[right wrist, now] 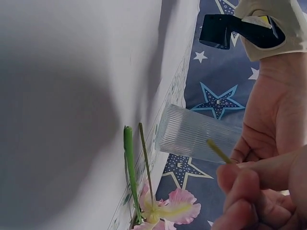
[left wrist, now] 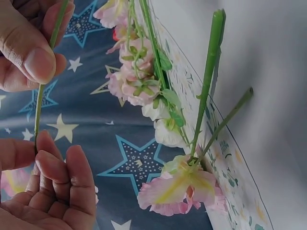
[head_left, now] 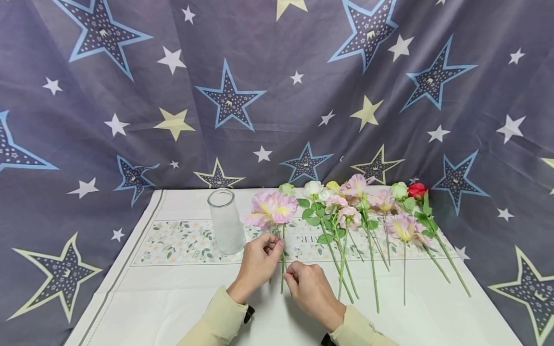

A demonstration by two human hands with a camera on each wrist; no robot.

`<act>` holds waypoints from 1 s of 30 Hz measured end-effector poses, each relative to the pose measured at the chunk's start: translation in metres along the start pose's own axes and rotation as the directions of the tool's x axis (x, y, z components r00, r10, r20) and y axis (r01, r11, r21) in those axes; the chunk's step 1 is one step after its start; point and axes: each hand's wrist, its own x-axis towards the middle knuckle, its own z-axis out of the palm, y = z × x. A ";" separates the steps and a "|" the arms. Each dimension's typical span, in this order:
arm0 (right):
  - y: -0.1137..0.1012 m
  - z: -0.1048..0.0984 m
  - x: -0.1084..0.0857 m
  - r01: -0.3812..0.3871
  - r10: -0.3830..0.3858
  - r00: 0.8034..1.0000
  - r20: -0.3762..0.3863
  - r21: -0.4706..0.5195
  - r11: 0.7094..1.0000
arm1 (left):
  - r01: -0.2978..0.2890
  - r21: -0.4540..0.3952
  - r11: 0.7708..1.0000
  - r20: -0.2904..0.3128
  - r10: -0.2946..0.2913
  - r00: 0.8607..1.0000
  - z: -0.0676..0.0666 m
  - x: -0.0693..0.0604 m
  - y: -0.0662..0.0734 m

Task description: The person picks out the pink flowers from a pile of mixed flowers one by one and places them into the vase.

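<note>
My left hand (head_left: pixel 259 259) and right hand (head_left: pixel 311 290) are close together above the front of the table. Both pinch one thin green flower stem (left wrist: pixel 39 110) between thumb and fingers. A short cut end (right wrist: pixel 218 150) of it pokes out from the right fingers. Which bloom it bears is not plain; pink petals (left wrist: pixel 12 182) show partly hidden behind the left hand. Beyond the hands is a large pink-and-yellow flower (head_left: pixel 274 209). In the left wrist view a thick green stem (left wrist: pixel 208 67) and a thinner one run from a like bloom on the table. A clear ribbed glass vase (head_left: pixel 226 223) stands upright left of the hands.
Several more flowers lie to the right: white roses (head_left: pixel 312 189), pink blooms (head_left: pixel 357 186), a red rose (head_left: pixel 417 191), stems towards me. A floral printed band (head_left: pixel 173 240) crosses the white tablecloth (head_left: pixel 143 307). A dark star-patterned curtain (head_left: pixel 259 38) hangs behind.
</note>
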 end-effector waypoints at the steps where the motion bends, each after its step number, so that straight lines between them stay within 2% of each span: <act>1: 0.000 0.000 0.000 -0.001 0.001 1.000 0.002 0.000 1.000 | -0.002 0.002 1.000 -0.002 0.002 1.000 0.000 0.000 0.000; 9: 0.001 -0.002 0.000 -0.020 0.019 1.000 0.020 0.023 1.000 | -0.022 0.021 1.000 -0.028 0.023 0.999 0.000 0.000 0.000; 17: 0.006 -0.010 0.001 -0.116 0.115 0.993 0.024 0.032 0.993 | -0.061 0.043 0.997 -0.051 0.063 0.997 -0.008 0.001 0.002; 25: 0.016 -0.021 0.003 -0.156 0.157 0.988 0.005 -0.033 0.987 | -0.162 0.050 0.986 -0.061 0.165 0.984 -0.019 0.003 0.003; 30: 0.022 -0.028 0.004 -0.170 0.169 0.985 -0.018 -0.047 0.984 | -0.247 0.072 0.966 -0.089 0.253 0.963 -0.028 0.007 0.006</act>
